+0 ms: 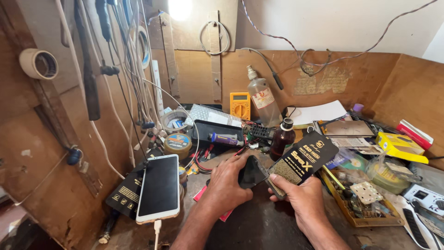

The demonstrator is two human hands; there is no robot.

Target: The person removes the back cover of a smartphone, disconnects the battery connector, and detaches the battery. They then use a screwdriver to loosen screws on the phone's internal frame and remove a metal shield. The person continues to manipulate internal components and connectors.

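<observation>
The left hand [227, 185] fingers wrap a dark phone [252, 172], and just right of them the right hand [298, 196] fingers pinch a black brush [300, 162].

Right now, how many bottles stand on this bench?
2: a clear plastic bottle by the back wall, and a brown glass bottle before it. Clutter may hide others.
</observation>
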